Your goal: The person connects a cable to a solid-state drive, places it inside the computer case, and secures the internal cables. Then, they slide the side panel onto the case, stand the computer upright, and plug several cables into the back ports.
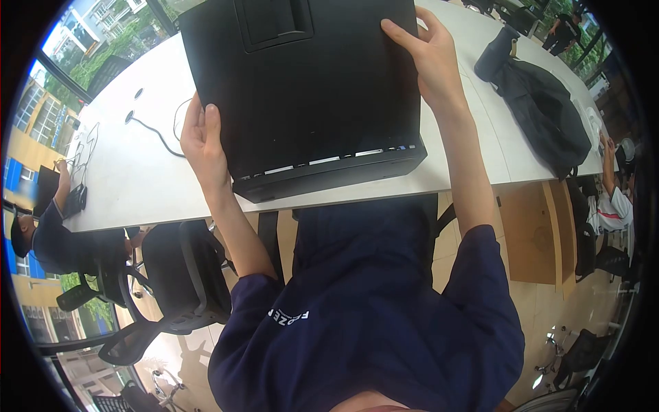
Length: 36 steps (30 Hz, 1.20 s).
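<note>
A black desktop computer case (pixel 384 169) lies flat on the white table in front of me. Its wide black side panel (pixel 322 96) faces up, with a recessed latch (pixel 278 20) near the far edge. Along the near side, a narrow strip with pale slots shows between the panel and the case. My left hand (pixel 204 144) is closed on the panel's left edge, thumb on top. My right hand (pixel 436 65) grips the right edge farther back, thumb also on top. Fingers under the edges are partly hidden.
The white table (pixel 130 178) carries a black cable (pixel 158 136) at left and a black bag (pixel 542 110) with a dark bottle (pixel 495 55) at right. A wooden cabinet (pixel 532 233) stands below. People sit at both ends; a black chair (pixel 175 275) is at left.
</note>
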Each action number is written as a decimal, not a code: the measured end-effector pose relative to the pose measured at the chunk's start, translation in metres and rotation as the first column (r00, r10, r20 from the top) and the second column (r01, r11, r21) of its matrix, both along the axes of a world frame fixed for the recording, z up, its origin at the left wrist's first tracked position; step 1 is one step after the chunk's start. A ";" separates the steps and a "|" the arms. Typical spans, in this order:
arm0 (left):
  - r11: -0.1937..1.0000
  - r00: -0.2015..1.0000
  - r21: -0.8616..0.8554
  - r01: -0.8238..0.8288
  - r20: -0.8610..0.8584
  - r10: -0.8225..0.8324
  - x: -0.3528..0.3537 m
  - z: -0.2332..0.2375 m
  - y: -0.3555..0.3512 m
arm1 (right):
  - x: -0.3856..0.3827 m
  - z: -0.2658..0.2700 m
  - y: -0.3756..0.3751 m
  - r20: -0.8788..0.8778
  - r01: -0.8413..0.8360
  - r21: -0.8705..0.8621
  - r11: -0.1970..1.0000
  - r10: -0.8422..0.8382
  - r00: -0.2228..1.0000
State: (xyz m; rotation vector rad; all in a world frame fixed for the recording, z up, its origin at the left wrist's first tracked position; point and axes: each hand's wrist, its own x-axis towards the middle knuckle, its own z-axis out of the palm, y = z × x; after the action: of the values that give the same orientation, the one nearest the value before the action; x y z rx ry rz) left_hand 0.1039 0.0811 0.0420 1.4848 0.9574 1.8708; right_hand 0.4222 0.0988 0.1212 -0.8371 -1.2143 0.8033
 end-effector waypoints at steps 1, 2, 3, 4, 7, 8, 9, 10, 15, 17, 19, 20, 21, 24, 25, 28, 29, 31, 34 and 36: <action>1.000 1.000 0.000 -0.003 0.001 0.003 0.000 0.000 0.000 | 0.000 -0.001 0.000 -0.018 -0.010 0.018 1.000 0.011 1.000; 1.000 1.000 0.005 -0.014 -0.023 0.014 0.000 -0.001 0.000 | 0.000 -0.001 0.001 -0.034 -0.020 0.036 0.999 0.022 0.999; 1.000 0.999 0.009 -0.025 -0.047 0.026 0.000 -0.002 -0.001 | 0.000 -0.002 0.001 -0.034 -0.022 0.036 0.999 0.023 0.999; 1.000 0.998 0.009 -0.028 -0.047 0.029 0.000 -0.002 -0.002 | 0.002 -0.003 0.001 -0.016 -0.027 0.025 0.999 0.027 1.000; 0.999 0.993 0.035 -0.042 -0.110 0.045 -0.001 -0.001 -0.007 | 0.004 -0.013 0.006 0.062 0.026 0.038 0.999 -0.029 0.998; 0.998 0.990 -0.022 -0.050 -0.136 0.047 0.000 0.000 -0.009 | 0.005 -0.016 0.008 0.120 0.091 0.064 0.994 -0.098 0.988; 0.995 0.986 -0.077 -0.060 -0.160 0.047 0.001 0.001 -0.010 | 0.007 -0.017 0.009 0.120 0.084 0.070 0.994 -0.092 0.989; 0.995 0.986 -0.071 -0.067 -0.160 0.055 -0.001 -0.002 -0.009 | 0.008 -0.017 0.010 0.158 0.074 0.074 0.994 -0.085 0.984; 0.989 0.954 -0.077 -0.125 -0.284 0.099 -0.002 -0.010 -0.009 | 0.013 -0.019 0.014 0.198 0.040 0.074 0.996 -0.054 0.979; 0.987 0.957 -0.112 -0.114 -0.280 0.079 -0.003 -0.013 -0.013 | 0.013 -0.020 0.017 0.181 0.034 0.091 0.995 -0.050 0.982; 0.987 0.953 -0.142 -0.081 -0.301 0.035 -0.003 -0.013 -0.017 | 0.012 -0.021 0.020 0.177 0.028 0.092 0.995 -0.044 0.983; 0.986 0.952 -0.143 -0.085 -0.304 0.038 -0.003 -0.012 -0.018 | 0.013 -0.022 0.021 0.176 0.030 0.091 0.995 -0.045 0.983; 0.985 0.949 -0.157 -0.073 -0.314 0.020 -0.003 -0.011 -0.020 | 0.014 -0.021 0.022 0.175 0.027 0.091 0.996 -0.042 0.984; 0.985 0.944 -0.163 -0.065 -0.330 0.008 -0.002 -0.015 -0.021 | 0.016 -0.020 0.023 0.156 -0.008 0.094 0.995 -0.007 0.988; 0.987 0.940 -0.148 -0.060 -0.340 0.007 -0.001 -0.015 -0.019 | 0.018 -0.019 0.024 0.167 0.006 0.085 0.996 -0.020 0.986; 0.986 0.943 -0.161 -0.037 -0.334 -0.020 -0.001 -0.016 -0.018 | 0.018 -0.018 0.024 0.185 0.018 0.060 0.998 -0.029 0.982; 0.985 0.949 -0.169 -0.031 -0.316 -0.024 0.001 -0.015 -0.019 | 0.016 -0.018 0.023 0.184 0.032 0.066 0.997 -0.044 0.982; 0.986 0.945 -0.166 -0.026 -0.325 -0.030 -0.002 -0.016 -0.016 | 0.016 -0.016 0.025 0.185 0.038 0.074 0.997 -0.052 0.981; 0.988 0.932 -0.152 -0.025 -0.361 -0.032 -0.008 -0.022 -0.011 | 0.017 -0.016 0.029 0.160 -0.005 0.023 1.000 0.001 0.987; 0.990 0.925 -0.137 -0.028 -0.379 -0.026 -0.010 -0.024 -0.008 | 0.017 -0.019 0.028 0.162 0.031 0.021 0.999 -0.034 0.986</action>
State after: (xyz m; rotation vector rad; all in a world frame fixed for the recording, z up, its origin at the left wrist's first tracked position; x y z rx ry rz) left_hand 0.0938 0.0732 0.0178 1.7959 1.2373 1.5046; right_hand 0.4392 0.1265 0.1018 -0.9190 -1.3464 0.7072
